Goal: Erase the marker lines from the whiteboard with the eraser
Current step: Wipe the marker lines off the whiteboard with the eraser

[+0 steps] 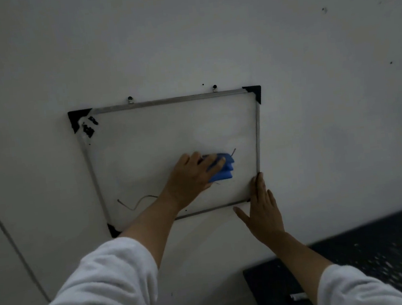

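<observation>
A small whiteboard with a metal frame and black corner caps hangs on the wall from two hooks. My left hand presses a blue eraser flat against the board's lower right area. A short dark marker stroke shows just above and right of the eraser. A wavy marker line runs along the lower left of the board, up to my left wrist. My right hand lies flat with fingers spread against the board's bottom right corner, steadying the frame. Black smudges mark the top left corner.
The white wall surrounds the board and carries a few small dark specks. A dark flat object lies at the bottom right, beside a dark patterned surface. A thin seam runs diagonally down the wall at the left.
</observation>
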{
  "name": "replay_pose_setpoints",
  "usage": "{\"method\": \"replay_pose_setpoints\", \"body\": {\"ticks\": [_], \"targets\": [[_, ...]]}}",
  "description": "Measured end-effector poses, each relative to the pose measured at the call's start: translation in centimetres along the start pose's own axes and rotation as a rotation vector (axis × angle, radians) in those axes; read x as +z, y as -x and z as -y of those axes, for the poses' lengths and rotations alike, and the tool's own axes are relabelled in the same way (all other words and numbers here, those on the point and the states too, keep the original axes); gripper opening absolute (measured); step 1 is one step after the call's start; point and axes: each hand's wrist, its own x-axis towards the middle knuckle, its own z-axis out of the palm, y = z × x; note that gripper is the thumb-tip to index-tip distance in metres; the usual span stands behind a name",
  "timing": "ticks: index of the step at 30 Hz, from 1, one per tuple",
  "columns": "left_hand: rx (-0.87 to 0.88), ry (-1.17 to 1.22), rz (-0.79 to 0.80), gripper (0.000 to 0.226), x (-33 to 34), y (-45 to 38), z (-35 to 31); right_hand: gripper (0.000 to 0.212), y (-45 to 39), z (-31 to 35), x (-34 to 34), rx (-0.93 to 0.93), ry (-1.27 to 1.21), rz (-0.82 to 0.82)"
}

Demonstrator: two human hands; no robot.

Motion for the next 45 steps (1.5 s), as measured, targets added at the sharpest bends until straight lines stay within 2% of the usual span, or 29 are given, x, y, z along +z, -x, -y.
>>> {"method": "replay_pose_setpoints", "body": {"ticks": [3,6,8,13,14,18,19,20,24,26,27,29,31,33,35,39,41,43,45], "targets": [[0.014,-0.01,-0.024,0.076,0.3,-0.9,1.0,0.102,0.0,-0.1,0.0,-0.002,0.005,-0.007],[-0.167,0.043,-0.009,0.073,0.4,-1.9,1.3,0.102,-0.1,-0.1,0.2,0.004,-0.015,-0.005],[-0.2,0.054,0.026,0.068,0.3,-1.8,0.1,0.102,-0.1,0.0,0.2,0.008,-0.021,-0.001],[0.101,0.02,-0.026,0.068,0.2,-1.0,-1.2,0.099,-0.1,-0.3,0.1,-0.002,0.008,0.024],[0.064,0.025,-0.034,0.069,0.3,-1.5,-0.9,0.098,-0.1,-0.4,0.0,-0.008,0.018,0.023],[-0.408,0.16,-0.003,0.064,0.5,-3.8,-0.9,0.097,-0.1,-0.6,0.1,-0.011,0.032,0.021],[-0.435,0.151,0.012,0.065,0.6,-3.9,-1.3,0.097,-0.1,-0.6,0.2,-0.01,0.032,0.019],[-0.392,0.124,0.028,0.066,0.7,-3.7,-1.9,0.097,-0.1,-0.6,0.2,-0.012,0.03,0.017],[0.012,0.024,0.08,0.066,0.6,-1.8,-3.3,0.098,-0.1,-0.9,0.3,-0.029,0.043,0.017],[0.085,-0.003,0.053,0.061,0.6,-2.1,-2.9,0.098,-0.1,-1.2,0.2,-0.046,0.076,0.012],[0.074,-0.008,0.033,0.06,0.6,-2.8,-2.4,0.098,-0.1,-1.3,0.2,-0.052,0.093,0.009],[-0.067,0.013,-0.001,0.063,0.7,-4.9,-1.2,0.098,0.0,-1.5,0.3,-0.056,0.111,0.011],[-0.235,0.042,0.017,0.067,0.7,-7.1,-0.4,0.098,0.0,-1.5,0.4,-0.045,0.107,0.01],[-0.296,0.04,0.045,0.068,0.7,-7.8,-0.7,0.097,0.1,-1.4,0.5,-0.033,0.112,0.015],[-0.265,0.044,0.054,0.07,0.9,-6.6,-1.9,0.096,0.3,-1.4,0.6,-0.024,0.125,0.026],[-0.026,0.055,0.101,0.069,1.1,-2.7,-5.4,0.09,1.1,-2.2,0.7,-0.038,0.189,0.078],[0.034,0.047,0.081,0.072,1.1,-2.4,-5.4,0.088,1.2,-2.6,0.6,-0.048,0.22,0.095],[0.062,0.013,0.026,0.076,1.2,-3.5,-4.2,0.087,1.2,-2.6,0.5,-0.054,0.219,0.105],[-0.03,0.005,0.0,0.078,1.3,-5.4,-2.7,0.088,1.2,-2.4,0.5,-0.043,0.2,0.106]]}}
